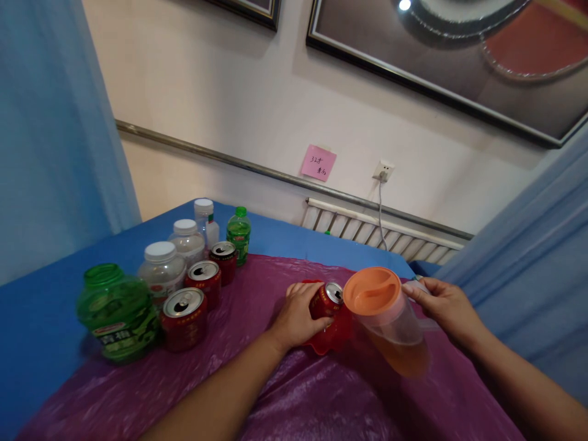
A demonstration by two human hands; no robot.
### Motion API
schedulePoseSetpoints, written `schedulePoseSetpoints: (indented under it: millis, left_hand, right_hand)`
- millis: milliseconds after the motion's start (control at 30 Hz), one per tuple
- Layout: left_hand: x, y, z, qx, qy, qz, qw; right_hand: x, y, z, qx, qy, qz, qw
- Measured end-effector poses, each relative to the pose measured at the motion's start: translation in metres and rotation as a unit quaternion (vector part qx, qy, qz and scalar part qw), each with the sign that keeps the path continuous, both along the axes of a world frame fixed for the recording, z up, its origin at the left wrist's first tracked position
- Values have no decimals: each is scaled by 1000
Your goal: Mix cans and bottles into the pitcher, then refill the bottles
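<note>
My left hand is wrapped around a red drink can with an opened top. The can leans slightly to the right over a red dish with a wavy rim. By its handle, my right hand grips a clear plastic pitcher with an orange lid. The pitcher is tilted toward the can, and amber liquid lies in its lower part. Its lid edge is close beside the can's top; I cannot tell whether they touch or whether liquid is flowing.
Left of my hands stand several opened red cans, white-capped clear jars, an uncapped green jar and a green bottle. Purple plastic sheeting covers part of the blue table. A radiator is behind.
</note>
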State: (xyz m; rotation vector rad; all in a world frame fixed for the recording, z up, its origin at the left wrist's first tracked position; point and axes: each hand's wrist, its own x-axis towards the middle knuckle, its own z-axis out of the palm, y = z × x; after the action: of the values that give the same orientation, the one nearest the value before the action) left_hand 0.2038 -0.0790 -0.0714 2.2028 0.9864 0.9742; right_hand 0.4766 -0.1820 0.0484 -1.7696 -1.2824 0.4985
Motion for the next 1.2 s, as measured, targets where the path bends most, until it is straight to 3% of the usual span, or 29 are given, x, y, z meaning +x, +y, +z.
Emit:
schedulePoseSetpoints:
  millis: [733,933,1067,1200]
  left_hand:
    - [1,1,-2,-8,-4,0,1000]
    - [1,4,-7,-17,-17,10,1000]
    - [1,7,-10,-20,-29,26,999]
    - [2,9,-11,-20,-33,35,999]
  right_hand:
    - [4,2,-9,20,39,4,999]
    - [16,6,-21,56,92,-3,994]
    - [34,13,-35,109,170,-37,979]
    - [46,24,-47,184,276,-69,941]
